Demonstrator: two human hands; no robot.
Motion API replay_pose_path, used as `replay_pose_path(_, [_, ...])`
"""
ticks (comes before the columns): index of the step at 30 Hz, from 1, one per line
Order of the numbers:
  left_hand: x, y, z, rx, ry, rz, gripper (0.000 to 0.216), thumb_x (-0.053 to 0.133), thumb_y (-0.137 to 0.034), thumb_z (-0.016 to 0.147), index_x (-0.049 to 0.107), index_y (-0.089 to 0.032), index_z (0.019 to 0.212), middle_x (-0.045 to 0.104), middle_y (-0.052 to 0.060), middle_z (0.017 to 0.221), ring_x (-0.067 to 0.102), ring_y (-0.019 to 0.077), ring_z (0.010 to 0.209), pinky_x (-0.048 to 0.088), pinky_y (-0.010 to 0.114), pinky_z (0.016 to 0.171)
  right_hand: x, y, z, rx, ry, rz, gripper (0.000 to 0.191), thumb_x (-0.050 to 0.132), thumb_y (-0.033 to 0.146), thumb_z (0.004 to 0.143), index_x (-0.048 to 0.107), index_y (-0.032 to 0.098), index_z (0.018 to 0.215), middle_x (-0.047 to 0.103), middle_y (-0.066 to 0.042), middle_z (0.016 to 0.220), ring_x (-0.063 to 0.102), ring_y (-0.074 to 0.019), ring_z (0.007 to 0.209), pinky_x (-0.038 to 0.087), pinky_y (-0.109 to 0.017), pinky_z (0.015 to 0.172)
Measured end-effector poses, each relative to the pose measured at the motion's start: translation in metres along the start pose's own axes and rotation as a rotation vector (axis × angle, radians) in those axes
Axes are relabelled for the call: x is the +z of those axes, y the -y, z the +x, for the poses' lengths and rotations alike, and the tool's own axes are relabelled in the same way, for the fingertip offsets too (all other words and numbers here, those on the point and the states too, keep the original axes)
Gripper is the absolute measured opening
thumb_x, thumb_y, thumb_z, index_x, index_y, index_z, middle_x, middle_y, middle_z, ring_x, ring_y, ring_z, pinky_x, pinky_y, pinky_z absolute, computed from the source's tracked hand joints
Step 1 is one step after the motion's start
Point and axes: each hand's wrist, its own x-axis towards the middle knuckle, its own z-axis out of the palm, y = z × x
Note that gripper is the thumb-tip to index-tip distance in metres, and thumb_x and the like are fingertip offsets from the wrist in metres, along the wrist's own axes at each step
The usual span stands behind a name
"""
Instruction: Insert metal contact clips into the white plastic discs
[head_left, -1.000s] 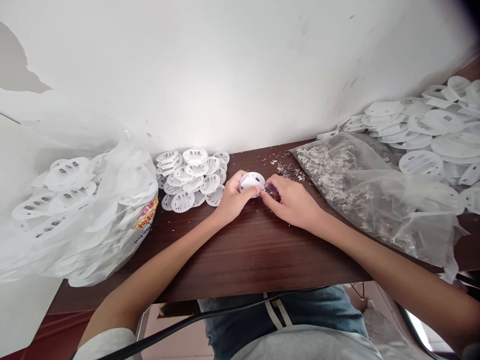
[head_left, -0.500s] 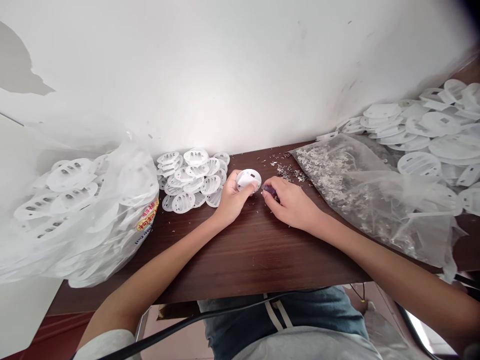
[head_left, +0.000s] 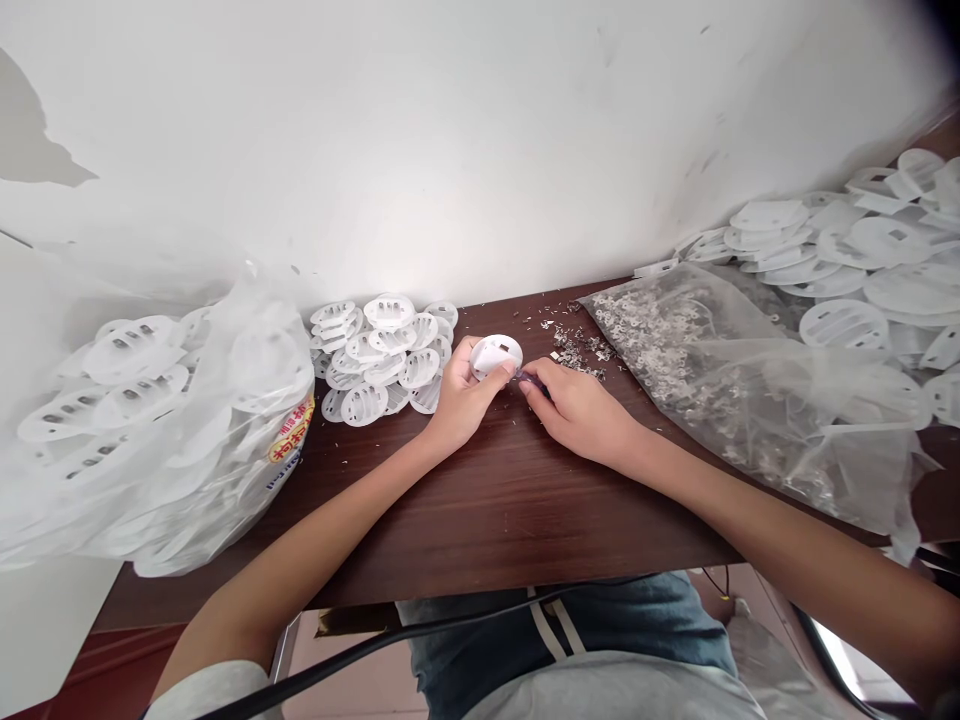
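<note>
My left hand (head_left: 457,402) grips a white round plastic plate (head_left: 493,354) with a small dark slot, thumb over its lower right edge. My right hand (head_left: 576,408) is closed around a small dark purple tool (head_left: 534,381); its exact kind is hidden by the fingers. The tool's end meets the plate's edge beside my left thumb, and whether it goes into the plate I cannot tell. Left of my hands lies a pile of similar white plates (head_left: 386,345), some with metal pieces in their slots. Tiny metal clips (head_left: 574,347) are scattered beyond my right hand.
A plastic bag full of white plates (head_left: 277,350) stands at the left. On the right lies a clear bag of small metal parts (head_left: 675,345), with a heap of white plates (head_left: 844,320) behind and beside it. The white wall (head_left: 465,150) borders the brown table (head_left: 480,510).
My right hand has moved slightly left, bringing the purple tool up to the plate's edge. My left hand still holds the plate, now tilted a little differently. The view has shifted slightly.
</note>
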Motion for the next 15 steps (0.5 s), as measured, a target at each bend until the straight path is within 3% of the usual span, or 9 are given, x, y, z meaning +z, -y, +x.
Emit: replay_pose_path(15, [0.004, -0.009, -0.006, 0.079, 0.023, 0.181, 0.027, 0.075, -0.041, 0.095, 0.060, -0.023, 0.108, 0.066, 0.001, 0.099, 0.063, 0.0143, 0.088, 0.053, 0.025, 0.074, 0.013, -0.008, 0.001, -0.004, -0.039, 0.047, 0.019, 0.040, 0.028, 0.112, 0.057, 0.020, 0.113, 0.071, -0.011, 0.104, 0.067, -0.0264, 0.091, 0.048, -0.038, 0.079])
